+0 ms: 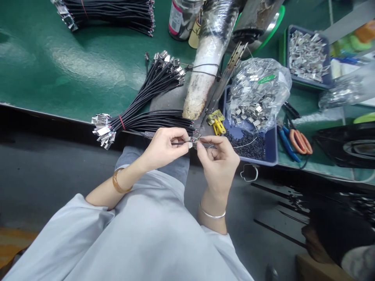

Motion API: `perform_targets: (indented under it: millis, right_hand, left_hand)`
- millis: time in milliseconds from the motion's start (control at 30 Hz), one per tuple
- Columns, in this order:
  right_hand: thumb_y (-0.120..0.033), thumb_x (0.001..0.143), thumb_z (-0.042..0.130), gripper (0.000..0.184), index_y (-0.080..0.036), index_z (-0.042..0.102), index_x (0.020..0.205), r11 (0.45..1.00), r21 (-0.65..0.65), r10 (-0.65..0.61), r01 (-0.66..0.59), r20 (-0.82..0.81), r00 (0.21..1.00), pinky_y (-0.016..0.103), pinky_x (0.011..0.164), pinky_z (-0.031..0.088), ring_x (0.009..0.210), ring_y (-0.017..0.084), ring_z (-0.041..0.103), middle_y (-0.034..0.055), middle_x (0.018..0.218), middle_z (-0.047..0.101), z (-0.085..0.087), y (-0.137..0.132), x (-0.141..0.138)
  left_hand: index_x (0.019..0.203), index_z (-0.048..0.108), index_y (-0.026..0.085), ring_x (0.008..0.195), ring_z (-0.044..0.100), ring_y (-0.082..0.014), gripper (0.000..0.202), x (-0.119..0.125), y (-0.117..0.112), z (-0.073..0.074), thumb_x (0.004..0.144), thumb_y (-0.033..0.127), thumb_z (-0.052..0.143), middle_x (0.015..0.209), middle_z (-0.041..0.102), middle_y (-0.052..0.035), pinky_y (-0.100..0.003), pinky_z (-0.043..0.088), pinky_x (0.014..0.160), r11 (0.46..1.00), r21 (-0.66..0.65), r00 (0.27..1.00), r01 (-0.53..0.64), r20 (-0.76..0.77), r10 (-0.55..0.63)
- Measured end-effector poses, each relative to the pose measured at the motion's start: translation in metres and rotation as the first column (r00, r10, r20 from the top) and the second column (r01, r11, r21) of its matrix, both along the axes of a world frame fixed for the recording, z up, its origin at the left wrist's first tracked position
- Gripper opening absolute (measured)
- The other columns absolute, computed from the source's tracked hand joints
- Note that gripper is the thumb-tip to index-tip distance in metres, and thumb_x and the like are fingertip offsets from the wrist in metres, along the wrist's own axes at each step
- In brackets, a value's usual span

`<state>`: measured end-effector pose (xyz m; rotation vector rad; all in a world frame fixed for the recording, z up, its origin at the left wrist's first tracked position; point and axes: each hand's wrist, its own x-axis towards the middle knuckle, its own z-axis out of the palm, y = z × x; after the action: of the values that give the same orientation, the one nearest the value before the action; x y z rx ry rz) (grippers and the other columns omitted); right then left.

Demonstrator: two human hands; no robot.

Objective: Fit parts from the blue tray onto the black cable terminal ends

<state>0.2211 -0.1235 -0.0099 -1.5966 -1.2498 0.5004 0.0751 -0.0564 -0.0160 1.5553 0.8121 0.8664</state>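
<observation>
My left hand (168, 146) is closed in a pinch on a black cable, its end turned toward my right hand. In my right hand (219, 156), thumb and forefinger pinch a thin silvery solder wire (247, 145), which trails off to the right over the tray. The fingertips of both hands nearly meet at the cable's end; the small parts between them are partly hidden. Just beyond my hands lies a bundle of black cables (164, 119) with bared ends. A second bundle (137, 97), tied with a red band, has metal connectors at its ends.
A wrapped pipe (202, 74) and metal bar (224, 84) slant down close to my hands. Right of them, a blue tray (271, 150) holds black pieces and a bag of metal connectors (258, 93). Pliers (287, 144), a yellow clip (217, 125) and another connector tray (309, 82) are nearby.
</observation>
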Motion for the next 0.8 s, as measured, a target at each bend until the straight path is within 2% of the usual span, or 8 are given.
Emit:
perform_targets:
  millis: [133,267,400,467,533,633,733,800]
  right_hand:
    - [-0.026,0.084,0.071,0.007,-0.02,0.071,0.088,1.0,-0.002,0.015,-0.015,0.053,0.998,0.02,0.046,0.034,0.045,0.005,0.041,-0.0049,0.067,0.065,-0.001,0.001,0.0]
    - [-0.034,0.087,0.07,0.015,-0.02,0.074,0.089,1.0,0.0,-0.028,0.028,-0.021,0.999,0.022,0.051,0.044,0.054,0.009,0.057,-0.0008,0.071,0.071,-0.003,0.003,0.005]
    - [-0.029,0.087,0.07,0.011,-0.021,0.076,0.086,0.999,0.016,0.029,-0.028,-0.04,0.999,0.021,0.046,0.04,0.049,0.008,0.053,-0.0021,0.068,0.069,-0.003,0.001,0.009]
    - [-0.025,0.088,0.07,0.008,-0.022,0.077,0.089,0.995,0.093,0.022,-0.026,0.049,0.999,0.022,0.045,0.036,0.047,0.007,0.049,-0.0027,0.068,0.07,-0.002,-0.002,0.01]
    - [-0.021,0.089,0.07,0.009,-0.023,0.078,0.091,0.98,0.194,0.006,-0.046,0.202,0.979,0.023,0.048,0.039,0.051,0.008,0.054,-0.0015,0.075,0.073,-0.002,-0.004,0.01]
    - [-0.022,0.09,0.07,0.011,-0.025,0.079,0.094,0.953,0.299,-0.051,-0.054,0.331,0.942,0.024,0.05,0.04,0.053,0.01,0.057,-0.0021,0.071,0.071,-0.001,-0.006,0.011]
    - [-0.025,0.095,0.061,0.015,-0.024,0.075,0.102,0.887,0.453,-0.156,0.089,0.114,0.981,0.023,0.043,0.033,0.042,0.008,0.047,-0.0065,0.056,0.058,0.003,-0.007,0.01]
    - [-0.025,0.096,0.059,0.014,-0.025,0.068,0.107,0.859,0.486,-0.162,0.158,-0.034,0.986,0.021,0.038,0.029,0.036,0.007,0.041,-0.0082,0.058,0.061,0.006,-0.008,0.008]
  left_hand:
    - [0.066,0.061,0.014,0.058,0.045,-0.0072,0.013,-0.003,0.002,0.003,0.078,0.018,0.061,0.061,0.054,0.0031,-0.019,0.035,0.054,0.998,0.014,0.998,0.056,0.015,-0.056]
    - [0.067,0.066,0.013,0.058,0.049,-0.0069,0.014,-0.008,0.005,0.005,0.081,0.016,0.065,0.065,0.063,0.0013,-0.019,0.038,0.055,0.992,0.07,0.994,0.103,0.04,-0.105]
    - [0.074,0.073,0.013,0.059,0.055,-0.0082,0.014,-0.013,0.006,0.005,0.084,0.02,0.068,0.069,0.07,-0.0018,-0.019,0.041,0.056,0.989,0.064,0.989,0.134,0.058,-0.137]
    - [0.077,0.076,0.013,0.062,0.059,-0.0097,0.015,-0.013,0.005,0.006,0.085,0.022,0.067,0.073,0.073,-0.0037,-0.019,0.043,0.057,0.992,0.021,0.99,0.123,0.064,-0.124]
    - [0.078,0.078,0.013,0.064,0.06,-0.0103,0.015,-0.011,0.002,0.006,0.085,0.022,0.067,0.075,0.074,-0.0046,-0.02,0.044,0.057,0.995,0.006,0.994,0.097,0.058,-0.097]
    - [0.079,0.079,0.013,0.059,0.055,-0.0083,0.016,-0.006,-0.004,0.006,0.085,0.021,0.066,0.071,0.071,-0.0031,-0.019,0.039,0.052,0.998,0.048,0.999,0.034,0.036,-0.035]
    - [0.075,0.077,0.013,0.056,0.051,-0.0071,0.018,0.0,-0.009,0.006,0.083,0.016,0.061,0.067,0.068,-0.0012,-0.019,0.036,0.052,0.991,0.119,0.999,-0.054,0.015,0.052]
    - [0.072,0.074,0.014,0.057,0.051,-0.0071,0.019,0.003,-0.01,0.007,0.083,0.015,0.059,0.066,0.067,-0.0005,-0.019,0.036,0.053,0.985,0.149,0.996,-0.092,0.011,0.092]
